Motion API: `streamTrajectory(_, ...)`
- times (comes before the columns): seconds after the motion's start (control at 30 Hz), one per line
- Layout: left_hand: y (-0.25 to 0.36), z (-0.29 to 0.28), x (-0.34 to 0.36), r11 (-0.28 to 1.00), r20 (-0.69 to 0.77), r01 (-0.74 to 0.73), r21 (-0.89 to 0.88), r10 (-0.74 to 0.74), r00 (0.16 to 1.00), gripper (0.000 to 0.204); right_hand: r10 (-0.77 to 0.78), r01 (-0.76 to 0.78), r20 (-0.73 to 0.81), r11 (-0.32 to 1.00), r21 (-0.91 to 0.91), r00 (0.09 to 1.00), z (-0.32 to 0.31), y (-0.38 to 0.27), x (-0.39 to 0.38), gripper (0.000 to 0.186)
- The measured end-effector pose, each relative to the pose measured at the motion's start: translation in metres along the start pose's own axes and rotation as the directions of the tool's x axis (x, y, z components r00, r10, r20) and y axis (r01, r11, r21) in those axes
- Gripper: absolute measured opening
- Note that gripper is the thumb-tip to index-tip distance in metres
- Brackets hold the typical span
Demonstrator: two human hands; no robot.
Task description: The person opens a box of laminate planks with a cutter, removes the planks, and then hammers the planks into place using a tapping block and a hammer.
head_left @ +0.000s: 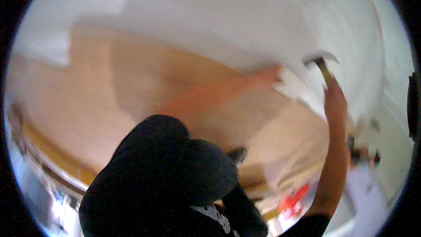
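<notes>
My right hand is closed around the handle of a hammer, raised at the right with its metal head uppermost and blurred. My left hand reaches across a large tan board to the lower edge of a white panel or sheet, beside a small pale section; its fingers are smeared by motion, and I cannot tell if they grip anything. My dark clothing covers much of the lower middle and hides part of the board.
A pale wall runs down the right rim. Blurred dark tools or objects and a red item lie at lower right. A yellowish strip edges the board at lower left, with indistinct clutter beyond it.
</notes>
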State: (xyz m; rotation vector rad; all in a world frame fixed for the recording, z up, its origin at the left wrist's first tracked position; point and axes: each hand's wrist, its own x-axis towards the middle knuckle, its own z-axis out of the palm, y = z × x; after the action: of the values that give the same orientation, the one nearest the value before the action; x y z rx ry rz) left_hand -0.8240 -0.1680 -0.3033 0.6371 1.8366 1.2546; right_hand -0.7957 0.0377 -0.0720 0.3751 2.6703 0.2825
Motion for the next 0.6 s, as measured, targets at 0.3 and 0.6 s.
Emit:
streamTrajectory(0.3,-0.072,-0.167,-0.188,0.951,-0.133,-0.028,-0.309,-0.014,0.991,0.077,0.153,-0.152,0.056,0.743,0.652,0.987,0.022,-0.109,-0.135,0.026)
streamTrajectory(0.6,-0.105,-0.297,-0.276,0.987,-0.581,0.114,0.113,-0.027,0.813,0.053,-0.162,-0.017,0.203,0.74,0.672,0.966,0.057,-0.259,-0.144,0.034)
